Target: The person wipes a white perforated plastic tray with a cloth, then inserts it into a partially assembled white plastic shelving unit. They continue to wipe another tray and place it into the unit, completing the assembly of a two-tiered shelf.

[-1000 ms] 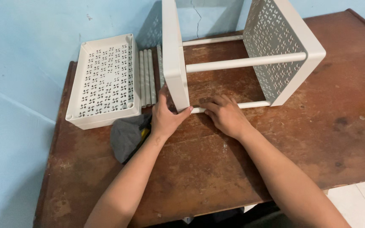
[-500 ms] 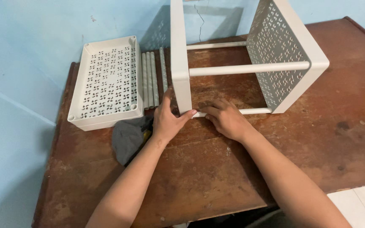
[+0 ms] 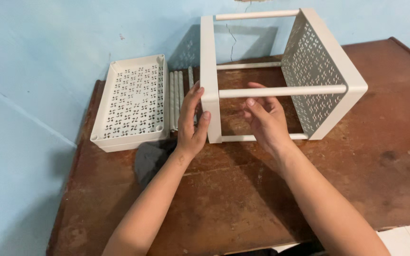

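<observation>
Head cam | L grip (image 3: 191, 124) clamped on rack panel (image 3: 209, 80) | R grip (image 3: 266, 118) apart, under rod (image 3: 281, 91)

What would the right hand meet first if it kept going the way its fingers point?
Probably the upper white rod: the right hand points up and away, fingertips just beneath it. Depth is unclear; they may touch already.

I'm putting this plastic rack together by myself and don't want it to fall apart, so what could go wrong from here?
1. The rack lies on its side, and only the left hand grips the left panel; the right panel has no hand on it and might lean and pull rods loose.
2. The right hand sits just below the front rod; a sideways push could pop it out.
3. The spare rods lie loose beside the tray and could roll if bumped.
</observation>
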